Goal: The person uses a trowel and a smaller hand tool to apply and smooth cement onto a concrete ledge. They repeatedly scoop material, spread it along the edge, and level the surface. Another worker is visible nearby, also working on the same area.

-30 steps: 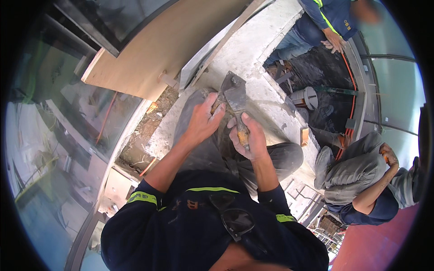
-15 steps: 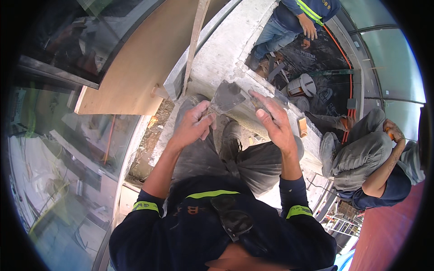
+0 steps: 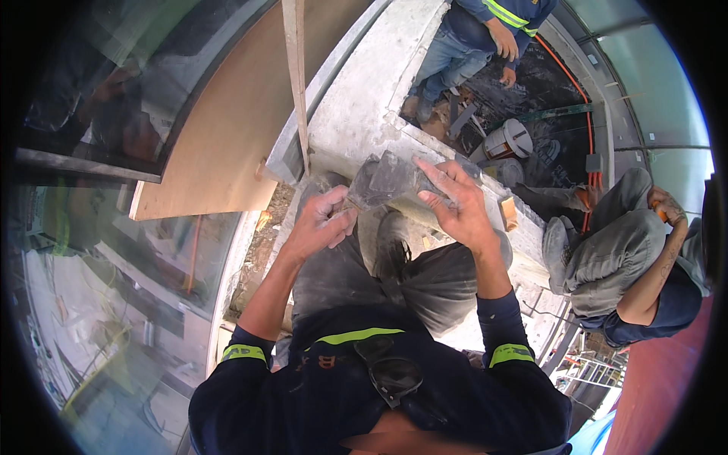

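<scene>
Holding two flat, overlapping grey blades point(image 3: 388, 176) above parted knees, the person in the dark top with yellow-green bands point(image 3: 356, 334) sits or squats by a pale concrete ledge point(image 3: 356, 98). The left hand point(image 3: 324, 218) is curled, its thumb and fingers pinching at the blades' lower left corner. The right hand point(image 3: 459, 201) is looser, with index finger and thumb parted around the blades' right end; I can't tell from here how firmly it grips, or whether a handle is hidden under it. Dark sunglasses point(image 3: 396, 379) hang at the collar. Off to the right, a small wooden block point(image 3: 509, 214) is perched at the ledge's edge, and beyond it a white bucket point(image 3: 509, 140) stands on dark flooring near an orange line point(image 3: 574, 85). One co-worker in jeans point(image 3: 447, 64) is at the far end; another in grey trousers point(image 3: 618, 243) crouches nearby. A plywood sheet point(image 3: 216, 114) leans on the left.
</scene>
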A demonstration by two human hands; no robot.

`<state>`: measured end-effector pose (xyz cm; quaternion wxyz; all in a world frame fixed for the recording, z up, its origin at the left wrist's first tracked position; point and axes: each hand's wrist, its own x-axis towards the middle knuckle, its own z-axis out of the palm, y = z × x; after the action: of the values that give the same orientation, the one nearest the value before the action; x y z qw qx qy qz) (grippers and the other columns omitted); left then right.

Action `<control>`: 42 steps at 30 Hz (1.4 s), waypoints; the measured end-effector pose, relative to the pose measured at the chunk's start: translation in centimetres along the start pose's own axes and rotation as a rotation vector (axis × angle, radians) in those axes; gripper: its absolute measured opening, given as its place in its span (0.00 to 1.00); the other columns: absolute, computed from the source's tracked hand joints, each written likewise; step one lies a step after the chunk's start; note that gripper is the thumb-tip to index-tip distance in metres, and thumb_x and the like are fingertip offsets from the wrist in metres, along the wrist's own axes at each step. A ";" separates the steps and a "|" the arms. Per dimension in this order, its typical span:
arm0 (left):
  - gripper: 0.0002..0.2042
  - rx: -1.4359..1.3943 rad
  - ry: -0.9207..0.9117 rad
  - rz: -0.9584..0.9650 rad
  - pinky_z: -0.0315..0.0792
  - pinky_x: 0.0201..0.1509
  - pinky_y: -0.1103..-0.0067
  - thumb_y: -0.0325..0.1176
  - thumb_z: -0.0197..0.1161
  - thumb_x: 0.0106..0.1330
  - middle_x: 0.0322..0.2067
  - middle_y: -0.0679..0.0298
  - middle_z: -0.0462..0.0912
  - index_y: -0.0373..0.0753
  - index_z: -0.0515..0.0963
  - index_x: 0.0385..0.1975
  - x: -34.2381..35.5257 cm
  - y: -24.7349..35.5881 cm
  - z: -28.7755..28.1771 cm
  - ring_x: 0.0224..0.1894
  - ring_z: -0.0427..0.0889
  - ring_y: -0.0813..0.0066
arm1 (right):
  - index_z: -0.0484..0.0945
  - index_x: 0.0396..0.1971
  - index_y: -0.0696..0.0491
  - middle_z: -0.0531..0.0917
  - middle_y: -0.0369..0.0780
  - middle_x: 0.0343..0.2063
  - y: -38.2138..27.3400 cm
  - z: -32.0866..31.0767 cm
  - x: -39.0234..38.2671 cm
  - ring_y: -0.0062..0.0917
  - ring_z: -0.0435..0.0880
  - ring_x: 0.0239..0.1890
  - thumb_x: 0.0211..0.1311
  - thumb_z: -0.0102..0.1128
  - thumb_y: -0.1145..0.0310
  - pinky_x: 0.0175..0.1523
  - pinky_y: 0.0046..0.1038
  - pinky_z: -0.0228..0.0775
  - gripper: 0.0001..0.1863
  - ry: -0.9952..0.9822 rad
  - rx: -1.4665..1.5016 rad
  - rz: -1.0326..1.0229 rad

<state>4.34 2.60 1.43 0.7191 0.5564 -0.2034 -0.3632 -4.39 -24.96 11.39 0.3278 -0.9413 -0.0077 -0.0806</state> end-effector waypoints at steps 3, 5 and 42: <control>0.08 -0.061 0.004 0.058 0.61 0.19 0.81 0.30 0.61 0.78 0.21 0.68 0.75 0.34 0.79 0.50 0.0 -0.7 0.2 0.16 0.69 0.84 | 0.83 0.67 0.38 0.84 0.39 0.42 0.4 -0.1 0.3 0.36 0.84 0.40 0.67 0.73 0.63 0.45 0.36 0.77 0.27 -0.008 -0.022 0.010; 0.08 -0.030 0.008 0.068 0.61 0.20 0.81 0.29 0.61 0.78 0.22 0.68 0.76 0.33 0.79 0.50 -0.3 -1.0 0.3 0.17 0.69 0.84 | 0.83 0.67 0.38 0.84 0.39 0.42 0.8 -0.5 0.7 0.37 0.84 0.41 0.68 0.72 0.62 0.45 0.36 0.77 0.27 0.016 -0.073 -0.013; 0.18 0.714 0.309 0.179 0.79 0.37 0.64 0.34 0.67 0.67 0.31 0.48 0.87 0.37 0.78 0.55 -2.1 -5.7 4.9 0.33 0.87 0.47 | 0.79 0.51 0.61 0.85 0.41 0.31 -6.4 7.4 -3.3 0.17 0.73 0.19 0.83 0.54 0.61 0.21 0.20 0.61 0.17 0.228 1.054 0.590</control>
<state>-2.10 0.32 -2.27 0.5313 0.7997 -0.2539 -0.1172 -7.00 -15.19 9.11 0.7563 -0.6005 0.2495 -0.0718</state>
